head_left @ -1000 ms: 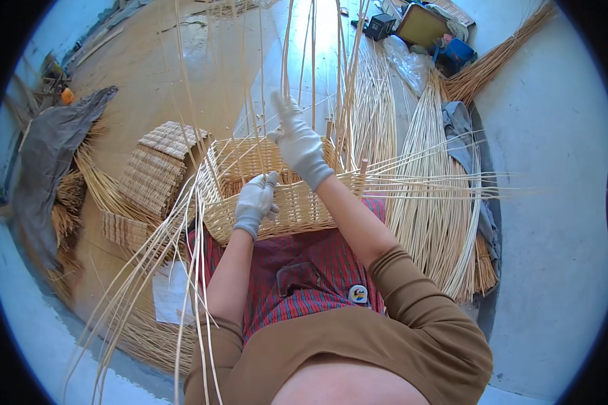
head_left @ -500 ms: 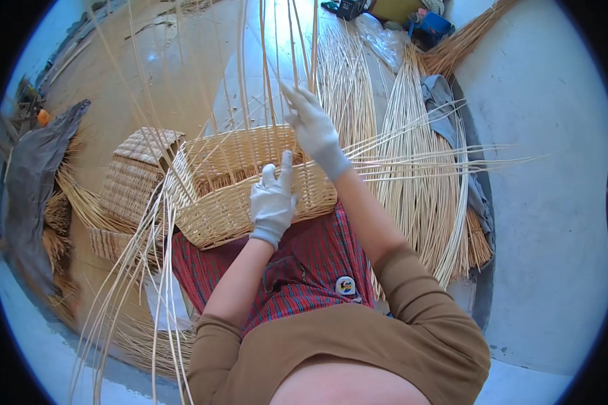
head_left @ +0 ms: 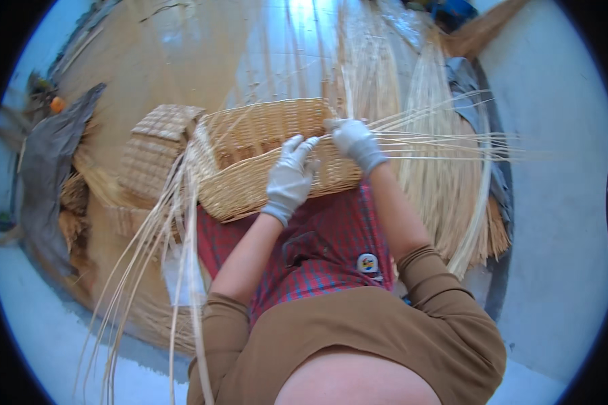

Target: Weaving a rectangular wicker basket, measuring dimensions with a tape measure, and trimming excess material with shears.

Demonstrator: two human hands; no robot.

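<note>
A pale woven basket rests on the red plaid cloth over my lap. My gloved left hand lies against its near wall, fingers stretched up to the rim and slightly apart. At the right end of that rim, my gloved right hand has its fingers bent together around something I cannot make out, by an upright stake. Long loose strands stick out sideways from the right end, others hang down past my left arm, and blurred tall strands rise behind the basket.
Flat woven pieces lie left, beside a dark grey sheet. Bundles of pale rods lie right, with grey cloth near a pale wall. A brown bundle and a blue container are at the back.
My right hand has dropped from high among the upright strands to the rim's right end, its fingers now bent. My left hand has moved right along the near side. The picture is more blurred.
</note>
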